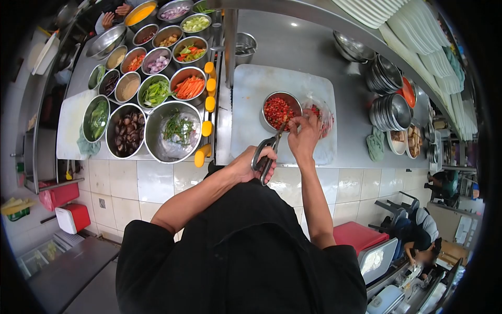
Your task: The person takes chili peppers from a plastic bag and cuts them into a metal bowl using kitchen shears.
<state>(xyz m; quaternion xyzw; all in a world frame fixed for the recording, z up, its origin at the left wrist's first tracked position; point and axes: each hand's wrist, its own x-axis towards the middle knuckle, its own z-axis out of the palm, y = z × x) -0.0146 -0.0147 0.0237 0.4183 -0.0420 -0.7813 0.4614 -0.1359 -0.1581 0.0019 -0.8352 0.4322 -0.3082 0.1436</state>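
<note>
My left hand [254, 163] is closed around the handles of dark kitchen scissors [274, 142], whose blades point up to the near rim of a steel bowl [265, 119]. Cut red chilies [280, 110] fill much of that bowl. Just right of the rim is my right hand [304, 132], its fingers pinched near the scissor tips; what they hold is too small to make out. Behind it lies a clear plastic bag [325, 118] with red chilies inside. Bowl and bag rest on a white cutting board [248, 89].
Many steel bowls of cut vegetables stand at the left, among them carrots [189, 88] and mushrooms [127, 131]. Stacked metal bowls [393, 112] and a green cloth [375, 144] are at the right. A shelf edge [293, 6] crosses above. Other people appear at lower right and upper left.
</note>
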